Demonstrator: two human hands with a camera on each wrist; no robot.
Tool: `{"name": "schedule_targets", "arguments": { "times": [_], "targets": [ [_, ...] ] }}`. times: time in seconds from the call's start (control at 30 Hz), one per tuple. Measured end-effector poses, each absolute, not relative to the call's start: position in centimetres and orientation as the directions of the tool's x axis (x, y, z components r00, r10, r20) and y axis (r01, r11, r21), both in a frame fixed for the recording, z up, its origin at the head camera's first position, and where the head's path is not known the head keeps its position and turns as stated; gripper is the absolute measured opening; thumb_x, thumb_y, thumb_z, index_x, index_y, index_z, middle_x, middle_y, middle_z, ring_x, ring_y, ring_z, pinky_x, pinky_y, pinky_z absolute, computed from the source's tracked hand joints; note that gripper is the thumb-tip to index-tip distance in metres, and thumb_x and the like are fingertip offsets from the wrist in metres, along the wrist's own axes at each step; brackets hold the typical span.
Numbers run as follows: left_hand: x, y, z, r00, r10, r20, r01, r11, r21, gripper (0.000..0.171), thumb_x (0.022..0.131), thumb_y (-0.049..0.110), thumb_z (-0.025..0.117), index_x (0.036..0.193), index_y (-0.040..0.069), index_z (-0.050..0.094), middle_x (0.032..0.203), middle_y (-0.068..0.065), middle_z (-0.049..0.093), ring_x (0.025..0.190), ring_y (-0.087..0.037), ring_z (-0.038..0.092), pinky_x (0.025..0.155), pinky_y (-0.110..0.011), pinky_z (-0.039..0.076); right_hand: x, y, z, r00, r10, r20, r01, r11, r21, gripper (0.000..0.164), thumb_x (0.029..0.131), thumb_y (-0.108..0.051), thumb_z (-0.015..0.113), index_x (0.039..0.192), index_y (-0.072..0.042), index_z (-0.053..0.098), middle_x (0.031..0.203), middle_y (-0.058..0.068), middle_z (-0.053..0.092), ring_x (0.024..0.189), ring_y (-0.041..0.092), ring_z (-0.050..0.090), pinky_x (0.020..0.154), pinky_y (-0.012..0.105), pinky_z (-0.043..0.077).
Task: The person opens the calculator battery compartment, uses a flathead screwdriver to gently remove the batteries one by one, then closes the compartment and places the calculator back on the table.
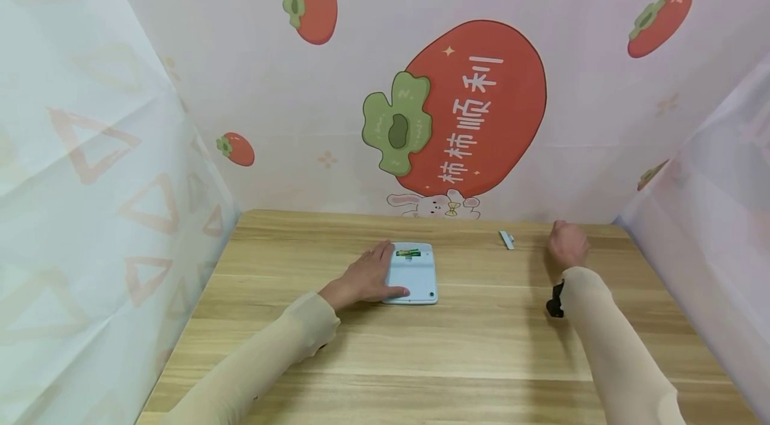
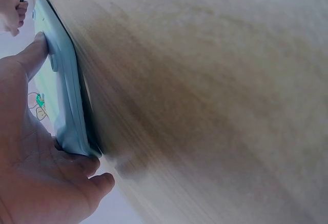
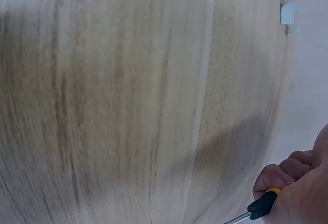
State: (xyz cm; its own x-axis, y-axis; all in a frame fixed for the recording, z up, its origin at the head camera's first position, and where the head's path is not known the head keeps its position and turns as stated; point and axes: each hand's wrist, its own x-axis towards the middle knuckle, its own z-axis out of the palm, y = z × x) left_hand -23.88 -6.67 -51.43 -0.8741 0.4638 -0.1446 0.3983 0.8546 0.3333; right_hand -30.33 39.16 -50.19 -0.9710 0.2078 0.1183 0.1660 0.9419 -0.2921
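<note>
A flat light-blue device point(image 1: 415, 278) lies on the table with its back up. Green batteries point(image 1: 408, 252) show in the uncovered slot near its far edge. My left hand point(image 1: 373, 274) grips the device at its left side, thumb point(image 2: 36, 55) over the near part and fingers at the edge. Off to the right, my right hand point(image 1: 568, 244) holds a screwdriver point(image 3: 264, 204) with a black and yellow handle in curled fingers. Its metal shaft runs out of the right wrist view. Between the hands, nearer the right one, lies a small light-blue battery cover point(image 1: 507, 240).
The wood-grain table point(image 1: 457, 358) ends at a back wall sheet point(image 1: 271, 91) printed with persimmons. White patterned sheets point(image 1: 90, 211) rise along both sides. A black strap point(image 1: 556, 301) sits at the right wrist.
</note>
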Motion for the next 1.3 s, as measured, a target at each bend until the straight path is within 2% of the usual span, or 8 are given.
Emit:
{"name": "schedule_targets", "arguments": {
  "times": [0.27, 0.37, 0.53, 0.7, 0.8, 0.93, 1.1, 1.3],
  "targets": [
    [-23.9, -6.7, -51.4, -0.873, 0.466, -0.143, 0.401, 0.853, 0.335, 0.112, 0.09, 0.068, 0.072, 0.166, 0.001, 0.024, 0.173, -0.017, 0.025, 0.158, -0.032, 0.031, 0.13, -0.049, 0.027, -30.8, 38.7, -51.0, -0.915, 0.404, 0.027, 0.352, 0.828, -0.437, 0.07, 0.114, -0.03, 0.015, 0.087, 0.02, 0.057, 0.11, 0.051, 0.058, 0.108, 0.065, 0.059, 0.092, 0.069, 0.051],
    [-23.8, -6.7, -51.3, -0.873, 0.466, -0.146, 0.399, 0.853, 0.336, 0.112, 0.09, 0.068, 0.072, 0.166, 0.001, 0.024, 0.173, -0.017, 0.025, 0.158, -0.032, 0.03, 0.129, -0.049, 0.027, -30.9, 38.6, -51.4, -0.917, 0.397, 0.033, 0.348, 0.839, -0.418, 0.068, 0.114, -0.031, 0.018, 0.086, 0.017, 0.058, 0.109, 0.05, 0.06, 0.105, 0.065, 0.06, 0.088, 0.069, 0.053],
    [-23.7, -6.7, -51.3, -0.872, 0.468, -0.144, 0.401, 0.851, 0.338, 0.112, 0.09, 0.068, 0.072, 0.166, 0.002, 0.024, 0.173, -0.017, 0.025, 0.158, -0.032, 0.03, 0.129, -0.05, 0.027, -31.0, 38.5, -52.0, -0.937, 0.347, 0.051, 0.311, 0.889, -0.337, 0.053, 0.113, -0.024, 0.022, 0.088, 0.01, 0.054, 0.101, 0.047, 0.062, 0.094, 0.063, 0.064, 0.074, 0.066, 0.054],
    [-23.8, -6.7, -51.5, -0.872, 0.47, -0.139, 0.407, 0.852, 0.328, 0.111, 0.091, 0.068, 0.071, 0.166, 0.002, 0.023, 0.173, -0.016, 0.025, 0.159, -0.031, 0.03, 0.13, -0.049, 0.027, -31.3, 38.1, -52.5, -0.916, 0.401, 0.001, 0.381, 0.871, -0.311, 0.06, 0.112, -0.027, 0.022, 0.089, 0.015, 0.057, 0.102, 0.046, 0.063, 0.094, 0.058, 0.066, 0.07, 0.06, 0.056],
    [-23.9, -6.7, -51.5, -0.872, 0.47, -0.139, 0.408, 0.853, 0.324, 0.111, 0.091, 0.068, 0.071, 0.166, 0.002, 0.023, 0.173, -0.016, 0.025, 0.159, -0.031, 0.03, 0.13, -0.049, 0.027, -31.4, 37.8, -52.6, -0.906, 0.423, -0.027, 0.414, 0.867, -0.277, 0.066, 0.114, -0.03, 0.023, 0.098, 0.023, 0.059, 0.106, 0.045, 0.063, 0.098, 0.056, 0.066, 0.076, 0.059, 0.057],
    [-23.9, -6.7, -51.5, -0.871, 0.471, -0.14, 0.408, 0.852, 0.329, 0.111, 0.091, 0.068, 0.071, 0.166, 0.002, 0.023, 0.173, -0.017, 0.025, 0.159, -0.031, 0.03, 0.13, -0.049, 0.027, -31.7, 37.5, -53.0, -0.898, 0.436, -0.055, 0.435, 0.865, -0.25, 0.067, 0.115, -0.031, 0.024, 0.12, 0.03, 0.051, 0.118, 0.048, 0.056, 0.112, 0.058, 0.058, 0.091, 0.062, 0.053],
    [-23.9, -6.7, -51.5, -0.87, 0.473, -0.141, 0.41, 0.851, 0.329, 0.111, 0.091, 0.069, 0.071, 0.166, 0.001, 0.024, 0.173, -0.016, 0.025, 0.159, -0.031, 0.029, 0.13, -0.049, 0.026, -31.9, 37.0, -53.3, -0.864, 0.498, -0.072, 0.493, 0.807, -0.326, 0.065, 0.115, -0.03, 0.026, 0.138, 0.03, 0.036, 0.134, 0.053, 0.043, 0.127, 0.065, 0.045, 0.107, 0.069, 0.044],
    [-24.0, -6.7, -51.6, -0.871, 0.471, -0.14, 0.409, 0.853, 0.323, 0.111, 0.091, 0.069, 0.07, 0.166, 0.001, 0.023, 0.173, -0.016, 0.026, 0.158, -0.031, 0.03, 0.13, -0.048, 0.027, -32.0, 36.3, -53.5, -0.826, 0.558, -0.077, 0.541, 0.747, -0.387, 0.064, 0.115, -0.031, 0.03, 0.143, 0.026, 0.032, 0.145, 0.055, 0.032, 0.137, 0.067, 0.035, 0.114, 0.073, 0.035]
  ]
}}
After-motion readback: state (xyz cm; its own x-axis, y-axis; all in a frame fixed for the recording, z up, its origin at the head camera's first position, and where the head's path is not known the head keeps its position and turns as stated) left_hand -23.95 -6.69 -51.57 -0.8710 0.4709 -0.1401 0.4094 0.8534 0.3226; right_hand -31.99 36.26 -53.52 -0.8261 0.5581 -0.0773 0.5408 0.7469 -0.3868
